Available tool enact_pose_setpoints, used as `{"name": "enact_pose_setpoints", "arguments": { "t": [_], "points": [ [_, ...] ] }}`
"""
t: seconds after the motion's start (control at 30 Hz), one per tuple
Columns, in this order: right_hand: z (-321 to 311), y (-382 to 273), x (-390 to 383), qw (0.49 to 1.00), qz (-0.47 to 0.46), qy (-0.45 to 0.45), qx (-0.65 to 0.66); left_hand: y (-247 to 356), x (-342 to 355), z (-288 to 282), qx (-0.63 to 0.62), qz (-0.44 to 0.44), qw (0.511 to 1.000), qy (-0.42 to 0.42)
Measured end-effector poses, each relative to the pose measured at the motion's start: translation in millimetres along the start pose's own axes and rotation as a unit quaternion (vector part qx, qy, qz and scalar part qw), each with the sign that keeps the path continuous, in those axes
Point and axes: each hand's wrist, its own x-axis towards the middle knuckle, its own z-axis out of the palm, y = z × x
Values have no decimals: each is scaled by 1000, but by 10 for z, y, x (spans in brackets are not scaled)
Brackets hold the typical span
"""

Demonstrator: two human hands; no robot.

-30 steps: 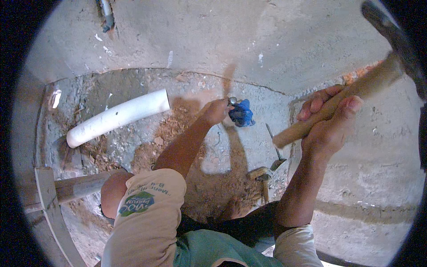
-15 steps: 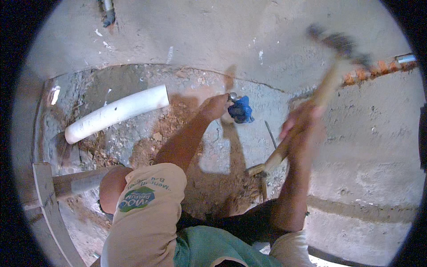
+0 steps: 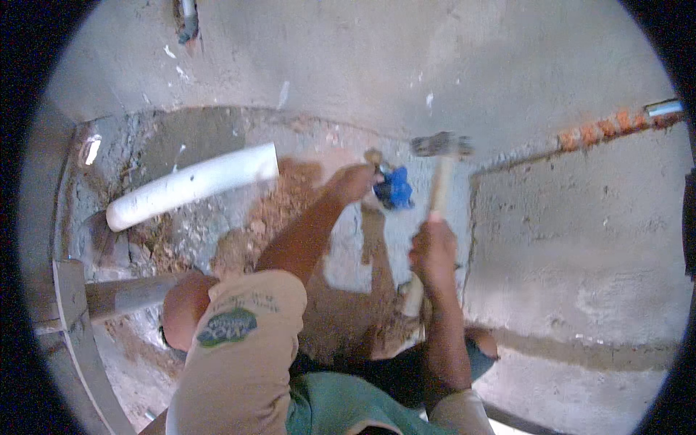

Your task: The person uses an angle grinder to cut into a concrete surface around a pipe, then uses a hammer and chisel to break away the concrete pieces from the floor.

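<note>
My right hand (image 3: 434,250) is closed round the wooden handle of a hammer (image 3: 441,190). Its dark metal head is up near the base of the far wall, blurred by motion. My left hand (image 3: 353,183) is closed low over the floor on what looks like a chisel (image 3: 374,156), whose rounded metal end shows above the fingers. The rest of that tool is hidden. A crumpled blue piece (image 3: 396,188) is right beside my left fingers; I cannot tell whether they touch it. The hammer head is right of and above my left hand.
A white pipe (image 3: 196,185) lies on the rubble at left. Broken bits and reddish dirt (image 3: 272,210) cover the floor. A right wall (image 3: 573,232) has a chased groove (image 3: 594,135) of exposed brick. A wooden board (image 3: 69,312) stands at lower left.
The hammer has swung from the upper right down and leftward, closer to my left hand. My right arm moved left with it. The left hand stays nearly in place.
</note>
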Motion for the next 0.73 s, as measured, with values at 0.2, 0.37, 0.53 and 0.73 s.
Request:
{"name": "enact_pose_setpoints", "arguments": {
  "t": [0.2, 0.37, 0.53, 0.73],
  "points": [
    [-489, -1483, 9, 913, -372, 141, 94, 470, -20, -71, -32, 70, 996, 52],
    [-153, -354, 198, 923, -338, 146, -110, 382, 16, -50, 9, 17, 999, 25],
    [57, 821, 93, 995, -27, 15, -93, 263, -218, 177, -10, 9, 1000, 24],
    [-376, -542, -53, 986, -140, 77, -39, 201, 147, 65, 21, 46, 999, 18]
  ]
}}
